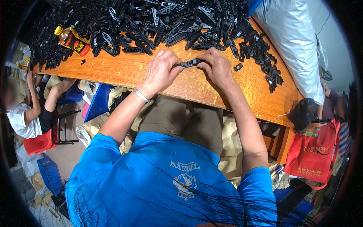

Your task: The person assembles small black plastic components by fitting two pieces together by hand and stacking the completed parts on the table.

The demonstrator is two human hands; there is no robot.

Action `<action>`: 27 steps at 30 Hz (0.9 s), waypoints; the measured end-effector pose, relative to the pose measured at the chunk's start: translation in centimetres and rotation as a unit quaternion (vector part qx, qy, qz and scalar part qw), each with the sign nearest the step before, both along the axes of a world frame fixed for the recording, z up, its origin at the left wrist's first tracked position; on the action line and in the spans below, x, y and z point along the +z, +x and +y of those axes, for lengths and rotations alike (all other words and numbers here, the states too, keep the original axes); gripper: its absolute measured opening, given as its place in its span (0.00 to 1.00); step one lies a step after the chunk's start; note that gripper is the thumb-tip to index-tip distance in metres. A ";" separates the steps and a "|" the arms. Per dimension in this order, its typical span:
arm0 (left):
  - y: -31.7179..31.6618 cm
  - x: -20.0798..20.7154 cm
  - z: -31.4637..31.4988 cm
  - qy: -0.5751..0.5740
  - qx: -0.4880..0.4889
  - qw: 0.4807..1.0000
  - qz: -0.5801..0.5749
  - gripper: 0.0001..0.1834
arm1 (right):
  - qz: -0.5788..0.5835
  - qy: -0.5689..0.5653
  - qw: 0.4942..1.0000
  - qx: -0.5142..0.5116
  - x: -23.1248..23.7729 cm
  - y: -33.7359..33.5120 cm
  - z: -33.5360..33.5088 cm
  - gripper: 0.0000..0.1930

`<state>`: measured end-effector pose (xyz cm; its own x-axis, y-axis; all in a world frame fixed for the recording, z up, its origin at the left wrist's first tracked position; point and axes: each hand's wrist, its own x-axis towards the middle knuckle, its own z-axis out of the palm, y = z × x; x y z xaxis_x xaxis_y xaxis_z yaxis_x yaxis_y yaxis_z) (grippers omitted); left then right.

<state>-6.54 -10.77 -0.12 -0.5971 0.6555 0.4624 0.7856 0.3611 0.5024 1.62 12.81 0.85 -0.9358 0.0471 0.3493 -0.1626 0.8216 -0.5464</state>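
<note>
Between my two hands, just above the wooden table [189, 87], is a short black plastic part [189, 63] lying crosswise. My left hand [162, 70] pinches its left end between thumb and fingers. At its right end my right hand [217, 68] grips it the same way. Beyond my hands spreads a large heap of long black slotted plastic parts [181, 28]. A small black piece [238, 67] lies by itself beside my right hand. More small black pieces [264, 60] are strewn to the right of it.
A bottle with a yellow cap [73, 39] lies on the heap's left side. At the right edge stands a big white sack [291, 41]; below it hang a black plastic bag [303, 113] and a red bag [312, 155]. Another person [28, 113] sits at the far left.
</note>
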 end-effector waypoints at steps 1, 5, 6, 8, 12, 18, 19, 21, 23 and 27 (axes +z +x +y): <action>0.0 0.0 0.1 0.001 0.000 1.000 0.001 0.10 | 0.008 0.011 1.000 0.017 0.1 0.0 0.2 0.11; -0.3 0.3 0.7 0.007 -0.008 1.000 0.019 0.10 | 0.017 0.099 0.992 0.076 1.1 -1.5 0.7 0.12; -0.2 0.2 0.7 0.007 -0.012 1.000 0.022 0.10 | 0.019 0.100 0.992 0.072 1.1 -1.9 0.7 0.12; -0.2 -0.2 0.4 0.015 0.002 1.000 0.020 0.09 | 0.031 0.097 0.988 0.112 0.7 -2.4 0.5 0.11; 0.1 -0.3 0.6 0.016 0.000 1.000 0.007 0.09 | 0.019 0.092 0.992 0.087 -0.1 -1.1 0.6 0.10; 0.0 -0.1 0.5 -0.010 -0.005 1.000 0.021 0.09 | 0.004 0.108 0.992 0.061 0.8 0.4 0.7 0.10; 0.0 0.0 0.4 -0.010 -0.005 1.000 0.021 0.09 | 0.004 0.108 0.992 0.061 0.7 0.3 0.6 0.10; 0.2 0.0 0.4 -0.016 -0.002 1.000 0.001 0.09 | 0.031 0.086 0.993 0.068 0.3 0.1 0.6 0.10; 0.0 0.1 0.6 -0.013 -0.007 1.000 0.005 0.09 | 0.031 0.090 0.993 0.068 0.2 0.1 0.7 0.09; 0.2 0.3 0.5 -0.009 -0.012 1.000 0.005 0.09 | 0.040 0.071 0.994 0.072 0.5 0.3 0.3 0.08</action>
